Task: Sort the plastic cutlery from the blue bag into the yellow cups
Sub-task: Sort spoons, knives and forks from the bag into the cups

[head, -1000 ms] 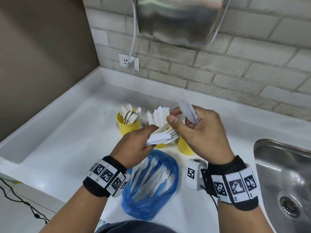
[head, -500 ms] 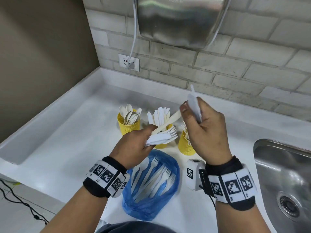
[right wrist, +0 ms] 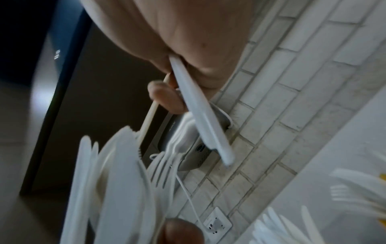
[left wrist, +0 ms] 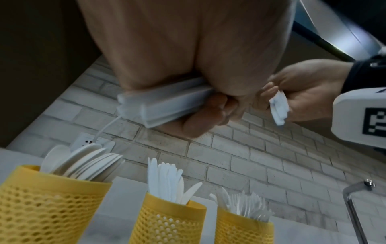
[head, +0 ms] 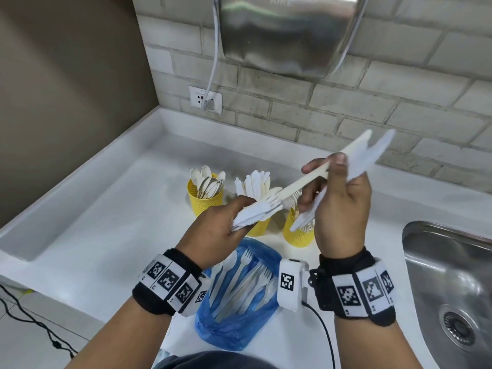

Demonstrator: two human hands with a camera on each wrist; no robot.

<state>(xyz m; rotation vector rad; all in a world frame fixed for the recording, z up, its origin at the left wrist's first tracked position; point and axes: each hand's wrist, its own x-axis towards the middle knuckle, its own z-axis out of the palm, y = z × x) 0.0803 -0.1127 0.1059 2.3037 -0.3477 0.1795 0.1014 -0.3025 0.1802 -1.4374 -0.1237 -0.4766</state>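
Cups come first on the left: three yellow cups stand in a row on the white counter (head: pixel 87 235). The left cup (head: pixel 203 202) holds spoons. The middle cup (left wrist: pixel 167 219) holds knives. The right cup (head: pixel 298 235) holds forks.

In front of the cups, the left hand (head: pixel 215 230) is up in the air. Its fingers are curled tight round a bunch of white cutlery (head: pixel 262 211). The fork tips of the bunch point to the right.

Below the hands, the blue bag (head: pixel 237 326) lies open on the counter. More white forks and other pieces are inside it.

The right hand (head: pixel 340 209) is higher up, over the right cup. Its thumb and fingers pinch a cream knife (head: pixel 306 182). The knife slants up to the right, and its low end touches the bunch in the left hand. The same hand also grips some white pieces (head: pixel 372 155) in its palm.

A metal sink (head: pixel 452 275) is on the far right.
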